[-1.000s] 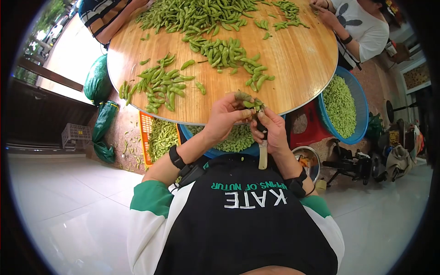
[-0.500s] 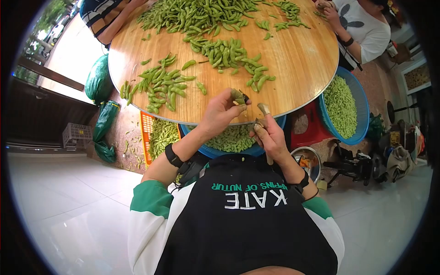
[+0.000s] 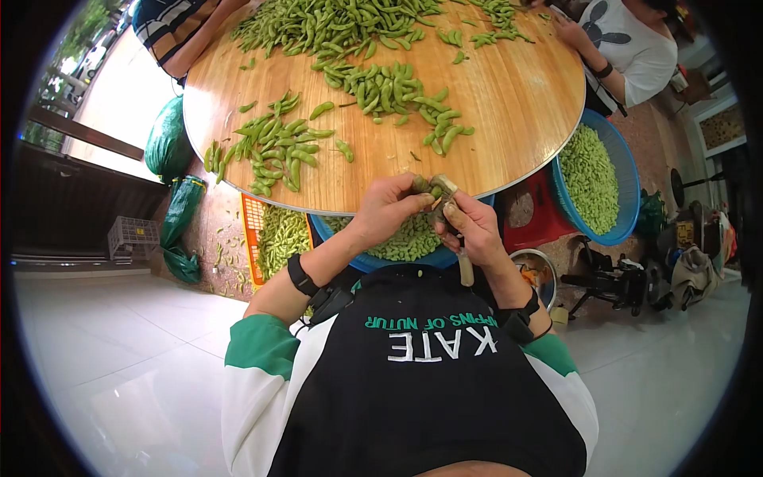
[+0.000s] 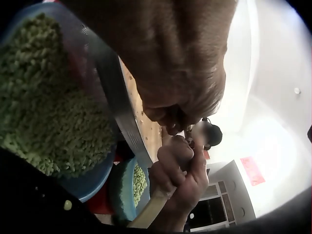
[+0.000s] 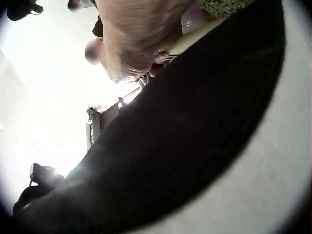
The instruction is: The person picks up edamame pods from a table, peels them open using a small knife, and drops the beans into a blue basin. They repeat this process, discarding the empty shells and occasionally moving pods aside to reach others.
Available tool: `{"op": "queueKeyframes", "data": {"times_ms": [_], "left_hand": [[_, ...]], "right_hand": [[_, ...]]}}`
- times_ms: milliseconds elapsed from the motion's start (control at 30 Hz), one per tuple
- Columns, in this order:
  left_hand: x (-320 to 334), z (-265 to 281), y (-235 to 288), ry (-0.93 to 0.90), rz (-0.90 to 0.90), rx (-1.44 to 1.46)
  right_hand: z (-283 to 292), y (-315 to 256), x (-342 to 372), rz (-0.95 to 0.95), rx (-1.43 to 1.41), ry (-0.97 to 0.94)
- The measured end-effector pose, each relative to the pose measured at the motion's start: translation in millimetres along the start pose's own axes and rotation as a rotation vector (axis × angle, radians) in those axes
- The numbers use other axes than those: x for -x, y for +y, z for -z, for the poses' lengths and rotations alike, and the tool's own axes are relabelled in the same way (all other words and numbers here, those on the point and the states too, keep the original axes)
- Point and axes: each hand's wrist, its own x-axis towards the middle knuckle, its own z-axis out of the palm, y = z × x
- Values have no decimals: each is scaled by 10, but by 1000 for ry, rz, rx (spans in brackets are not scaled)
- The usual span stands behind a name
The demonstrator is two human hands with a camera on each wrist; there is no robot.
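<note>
Hands found close together at the near edge of the bench point(image 3: 509, 159), above a blue basin point(image 3: 323, 229). The left hand point(image 3: 388, 210) pinches a green pod point(image 3: 435, 193) between thumb and fingers; the right hand point(image 3: 479, 230) is closed around a pale-handled tool point(image 3: 466, 269), handle pointing down towards the wearer. Its working end cannot be made out.

Method, in this inspector's judgement: hold the pod firmly near one end, press along its seam with short, light thumb strokes, and keep the work low over the basin so that loose beans drop in. The tool's tip should point away from the left thumb. Too hard a squeeze may bruise the beans or shoot them wide.

Count, near to far: one tool; one pod distinguishable at the fingertips, others possibly hidden; one basin of shelled beans below, one larger basin point(image 3: 634, 195) at the right; one orange crate point(image 3: 253, 219) of pods; one main heap of pods point(image 3: 334, 28) on the far side, with several smaller spreads nearer. Individual pods and beans are too many to count reliably.
</note>
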Motion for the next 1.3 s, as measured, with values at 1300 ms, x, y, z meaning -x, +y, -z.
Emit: {"op": "queueKeyframes", "data": {"times_ms": [1300], "left_hand": [[-72, 313, 176, 262, -203, -587]], "right_hand": [[41, 18, -89, 498, 902, 67]]}}
